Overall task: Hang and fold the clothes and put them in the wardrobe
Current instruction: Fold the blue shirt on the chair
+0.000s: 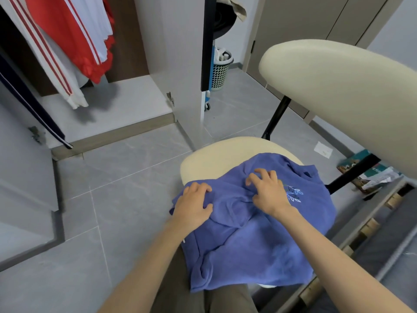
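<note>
The blue shirt point(255, 233) covers the near half of the chair point(214, 154) seat, and on it the left hand point(194, 204) buries its curled fingertips in the cloth, while the right hand point(268, 190) hides part of the stitched leaf motif point(294, 194), pinching or only pressing I cannot tell. The chair's backrest point(338, 91) runs out of the right edge. Beyond the chair to the left, the hanging clothes point(74, 37) are cut by the top edge.
</note>
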Tool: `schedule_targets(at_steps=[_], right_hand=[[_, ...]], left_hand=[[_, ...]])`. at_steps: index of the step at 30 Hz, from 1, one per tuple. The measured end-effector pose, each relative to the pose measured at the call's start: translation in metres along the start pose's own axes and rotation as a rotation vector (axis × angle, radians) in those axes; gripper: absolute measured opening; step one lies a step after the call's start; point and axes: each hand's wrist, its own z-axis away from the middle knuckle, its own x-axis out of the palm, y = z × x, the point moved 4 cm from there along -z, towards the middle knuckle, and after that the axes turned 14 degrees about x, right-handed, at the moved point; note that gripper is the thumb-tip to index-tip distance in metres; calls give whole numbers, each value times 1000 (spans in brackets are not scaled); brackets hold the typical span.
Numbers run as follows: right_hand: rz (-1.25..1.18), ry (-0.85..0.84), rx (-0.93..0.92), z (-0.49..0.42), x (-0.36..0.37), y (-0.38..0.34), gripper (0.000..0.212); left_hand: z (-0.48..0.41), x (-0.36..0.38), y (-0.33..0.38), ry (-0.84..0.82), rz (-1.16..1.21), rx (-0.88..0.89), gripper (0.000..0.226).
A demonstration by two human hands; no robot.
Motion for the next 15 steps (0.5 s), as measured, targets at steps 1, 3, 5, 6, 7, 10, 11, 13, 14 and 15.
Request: schedule_targets(at_steps=[1,3,5,6,7,10,11,13,14,15], right_hand=[[14,-29,-34,2,2,-4,52],[83,-99,-58,4,10,-8,54],[118,-129,-51,6,16,-9,40],[91,-132,-40,6,17,-8,32],[35,-128,-32,7,17,-7,27],[-205,-40,-14,10,6,0,17],[-274,8,-10,12,-1,2,15],[-358,80,3,17,-12,7,11],[-386,106,13,21,-16,9,10],[-406,126,26,25,-19,11,9]], left_hand=[[-2,3,1,-21,-32,-1,46],[-6,10,1,-109,-122,13,55],[-7,16,0,-139,-187,31,42],[-6,18,0,-118,-197,38,30],[-5,18,0,-92,-203,40,18],[-2,16,-6,-43,-183,29,17],[-1,15,-10,-17,-127,19,18],[3,10,-14,74,64,1,14],[5,7,-15,126,191,-1,14],[8,4,-15,148,300,-5,16]])
